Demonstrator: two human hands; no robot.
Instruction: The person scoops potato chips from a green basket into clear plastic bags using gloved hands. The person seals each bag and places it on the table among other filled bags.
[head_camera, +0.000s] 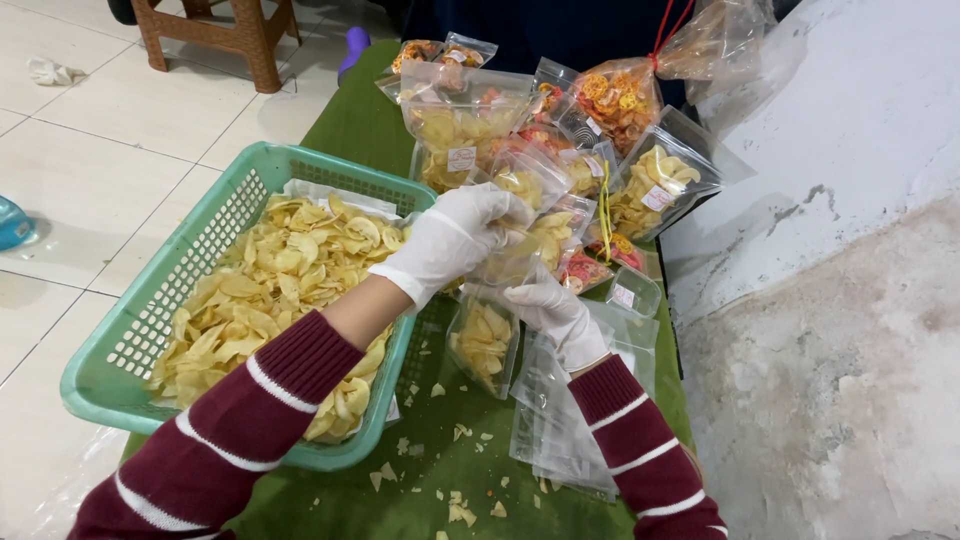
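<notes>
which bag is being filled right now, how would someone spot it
Start at the green basket of pale chips, then look just right of it on the green cloth. The small clear pouch hangs upright between both gloved hands, half full, unlike the sealed, labelled bags piled behind it.

- left hand (455, 238) fingertips hidden behind pouch (487, 335) top
- stool (215, 35) cut off by top edge
- pouch labels too small to tell

Both arms in maroon striped sleeves reach forward. The white-gloved left hand (455, 240) bends down, fingers pinched; just right, the gloved right hand (555, 312) grips upward.
</notes>
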